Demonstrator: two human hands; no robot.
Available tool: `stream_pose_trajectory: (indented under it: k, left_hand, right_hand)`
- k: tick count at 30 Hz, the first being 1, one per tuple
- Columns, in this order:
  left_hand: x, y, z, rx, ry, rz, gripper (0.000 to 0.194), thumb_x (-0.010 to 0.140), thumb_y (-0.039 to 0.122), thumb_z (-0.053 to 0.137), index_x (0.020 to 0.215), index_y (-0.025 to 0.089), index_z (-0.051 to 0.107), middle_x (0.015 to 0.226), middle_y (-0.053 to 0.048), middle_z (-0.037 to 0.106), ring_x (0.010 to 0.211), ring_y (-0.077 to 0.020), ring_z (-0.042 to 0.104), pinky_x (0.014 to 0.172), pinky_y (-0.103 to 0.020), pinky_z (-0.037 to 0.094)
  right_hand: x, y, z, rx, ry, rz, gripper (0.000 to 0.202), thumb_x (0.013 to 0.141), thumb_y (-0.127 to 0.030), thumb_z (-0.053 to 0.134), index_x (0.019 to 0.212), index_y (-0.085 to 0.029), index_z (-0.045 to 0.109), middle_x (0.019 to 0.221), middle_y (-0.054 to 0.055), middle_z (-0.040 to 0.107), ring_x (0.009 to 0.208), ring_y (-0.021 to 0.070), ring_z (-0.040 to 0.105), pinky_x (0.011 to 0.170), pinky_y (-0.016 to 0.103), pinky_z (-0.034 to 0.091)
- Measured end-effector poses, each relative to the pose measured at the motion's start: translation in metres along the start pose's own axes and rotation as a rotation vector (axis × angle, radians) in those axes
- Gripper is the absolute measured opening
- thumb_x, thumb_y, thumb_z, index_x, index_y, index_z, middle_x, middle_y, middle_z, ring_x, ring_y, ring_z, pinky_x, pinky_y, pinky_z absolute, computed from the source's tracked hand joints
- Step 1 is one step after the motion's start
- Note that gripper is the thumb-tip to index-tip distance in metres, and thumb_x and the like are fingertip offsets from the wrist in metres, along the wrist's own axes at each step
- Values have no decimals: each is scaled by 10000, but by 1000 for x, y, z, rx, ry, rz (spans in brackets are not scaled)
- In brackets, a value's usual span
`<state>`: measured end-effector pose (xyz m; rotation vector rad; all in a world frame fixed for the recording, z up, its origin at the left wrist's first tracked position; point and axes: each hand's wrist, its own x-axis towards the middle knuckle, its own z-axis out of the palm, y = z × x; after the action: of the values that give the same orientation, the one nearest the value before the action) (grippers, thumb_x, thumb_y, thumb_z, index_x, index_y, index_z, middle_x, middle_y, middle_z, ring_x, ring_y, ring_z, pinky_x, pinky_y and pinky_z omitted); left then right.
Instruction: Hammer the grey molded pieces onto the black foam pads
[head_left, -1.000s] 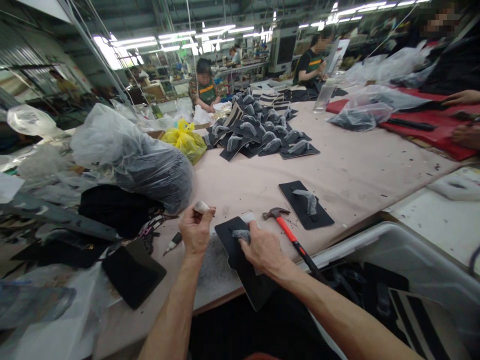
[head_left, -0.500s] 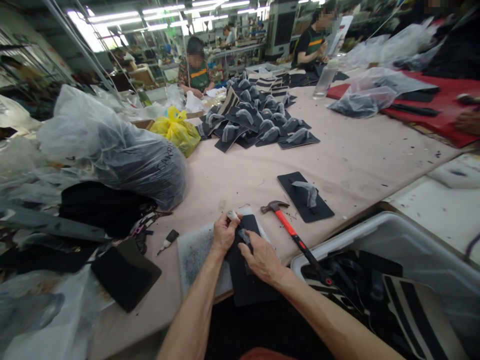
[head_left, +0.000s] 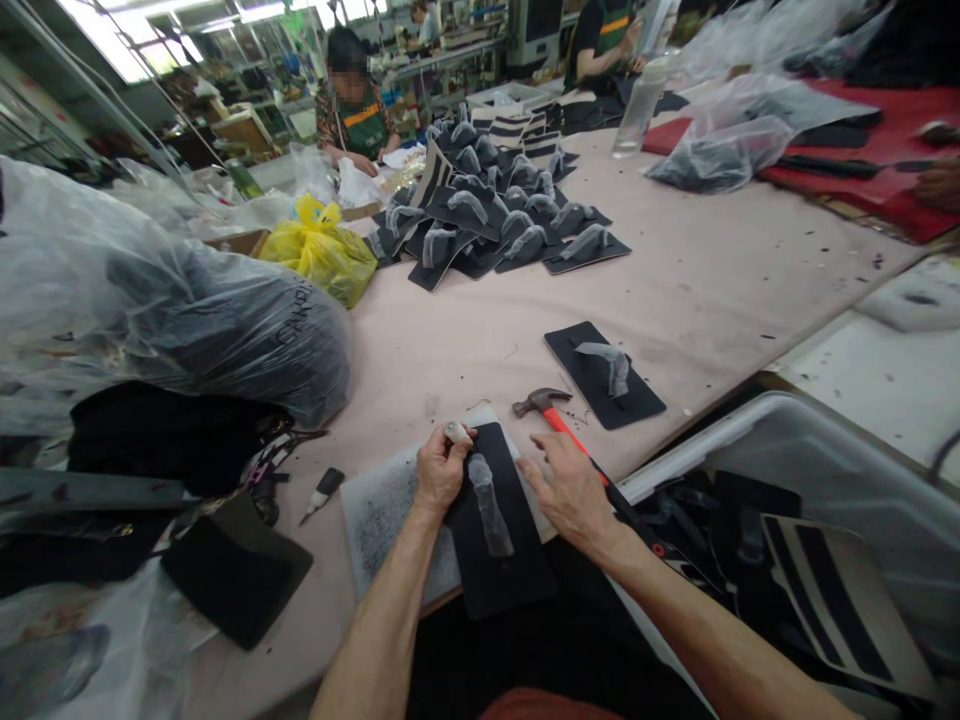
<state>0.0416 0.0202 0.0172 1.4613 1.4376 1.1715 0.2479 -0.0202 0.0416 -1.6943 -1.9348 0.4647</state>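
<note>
My left hand (head_left: 441, 468) is closed around a short tool with a round white end (head_left: 455, 432); its lower part is hidden. That hand rests at the upper left edge of a black rectangular panel (head_left: 525, 560). Along the panel runs a strap wrapped in clear plastic (head_left: 489, 505). Beneath the panel lies a pale, speckled slab (head_left: 394, 530). My right hand (head_left: 571, 492) is off the panel, fingers apart and holding nothing, beside a claw hammer (head_left: 553, 412) with a red and black handle. The hand partly covers that handle.
Another black panel with a wrapped strap (head_left: 606, 375) lies beyond the hammer. Similar panels form a pile (head_left: 495, 215) at the back. A grey bin (head_left: 795, 420) stands at right, stuffed plastic bags (head_left: 247, 330) at left. A small pointed tool (head_left: 322, 492) lies left. Co-workers sit behind.
My right hand has let go of the wrapped strap and moved right to the hammer, its fingers opening. My left hand still grips the white-ended tool. The camera view has shifted slightly.
</note>
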Motion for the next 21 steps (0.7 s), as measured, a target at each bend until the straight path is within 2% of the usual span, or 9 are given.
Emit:
stream_pose_trajectory:
  k: [2, 4, 6, 9, 13, 15, 17, 19, 21]
  left_hand:
    - [-1, 3, 2, 43, 23, 14, 148, 851, 285, 613, 947, 197, 683, 933, -31, 751, 878, -172, 688, 810, -266, 517]
    - [-2, 4, 5, 86, 48, 22, 130, 837, 280, 629, 921, 204, 693, 914, -21, 751, 857, -167, 688, 799, -259, 517]
    - [-3, 4, 8, 105, 75, 12, 129, 818, 280, 653, 917, 208, 696, 900, -13, 755, 831, -164, 692, 785, -253, 520]
    - [-5, 1, 13, 70, 98, -3, 153, 792, 284, 689, 922, 203, 694, 892, -13, 759, 815, -166, 700, 774, -255, 529]
    - [-9, -2, 11, 70, 65, 49, 156, 801, 277, 681, 934, 198, 695, 906, -28, 758, 842, -173, 702, 787, -266, 529]
    - [-10, -1, 9, 85, 32, 78, 155, 823, 275, 654, 953, 201, 696, 915, -35, 758, 852, -173, 701, 793, -268, 527]
    - [-11, 1, 7, 93, -1, 96, 156, 844, 273, 627, 964, 200, 695, 917, -39, 758, 859, -173, 701, 797, -268, 524]
    - [-11, 2, 6, 110, -18, 110, 152, 851, 265, 611, 962, 201, 693, 917, -38, 756, 866, -172, 699, 797, -265, 519]
    - [-11, 3, 6, 144, -17, 124, 141, 850, 254, 603, 947, 201, 690, 902, -31, 752, 854, -170, 695, 786, -260, 511]
  right_hand:
    - [2, 23, -11, -244, 8, 75, 368, 924, -363, 529, 1188, -109, 567, 1124, 189, 581, 1048, 318, 544, 904, 440, 436]
    - [3, 43, -19, -415, -87, 166, 322, 897, -350, 562, 1102, -103, 590, 1079, 203, 581, 1013, 336, 554, 858, 441, 438]
    - [4, 56, -24, -438, -192, 251, 236, 896, -329, 556, 1001, -120, 584, 1004, 180, 589, 939, 307, 576, 804, 407, 439]
    - [9, 57, -29, -65, -347, 439, 84, 884, -245, 518, 901, -163, 522, 858, 87, 574, 759, 200, 566, 691, 317, 427]
    - [20, 29, -41, 531, -587, 654, 63, 870, -211, 423, 810, -203, 442, 652, -32, 446, 494, 106, 405, 506, 250, 363]
    - [20, 10, -51, 574, -525, 600, 167, 930, -305, 342, 812, -219, 422, 601, -59, 384, 437, 100, 341, 457, 243, 323]
    - [17, -8, -61, 516, -337, 404, 299, 969, -444, 288, 810, -227, 420, 581, -57, 386, 442, 110, 357, 461, 243, 301]
    - [12, -21, -70, 313, -131, 128, 365, 976, -508, 290, 809, -222, 444, 591, -28, 447, 486, 127, 416, 494, 254, 289]
    - [9, -29, -77, 41, -85, -98, 337, 990, -457, 316, 827, -210, 477, 618, 5, 511, 515, 140, 451, 513, 272, 254]
